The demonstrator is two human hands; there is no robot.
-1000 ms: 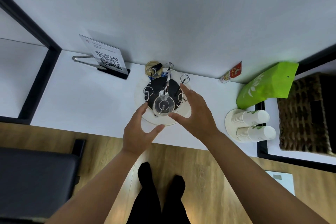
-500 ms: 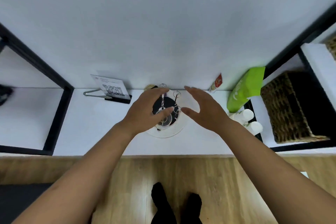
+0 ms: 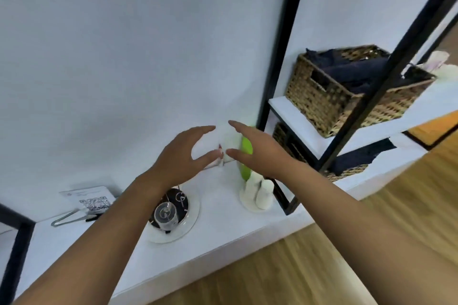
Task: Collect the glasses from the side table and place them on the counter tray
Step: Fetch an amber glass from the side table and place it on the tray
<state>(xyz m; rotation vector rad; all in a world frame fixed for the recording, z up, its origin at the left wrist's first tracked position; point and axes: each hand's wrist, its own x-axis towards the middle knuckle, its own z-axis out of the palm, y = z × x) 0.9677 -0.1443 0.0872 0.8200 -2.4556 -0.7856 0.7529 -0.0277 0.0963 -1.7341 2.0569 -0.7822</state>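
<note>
Our left hand (image 3: 181, 156) and right hand (image 3: 257, 150) hover side by side above the counter (image 3: 223, 225), fingers spread and relaxed, holding nothing. Below our left wrist, well clear of both palms, one clear glass (image 3: 165, 214) stands on the round white tray (image 3: 190, 218), against the tray's dark centre with its wire rack. We judge the glass light, rigid, smooth and breakable, so it may slip under a loose pinch; we would wrap fingers and thumb around its side wall, below the rim, and lift straight up clear of the wires. Paper cups (image 3: 259, 190) sit further right, beside a green pouch (image 3: 245, 156).
</note>
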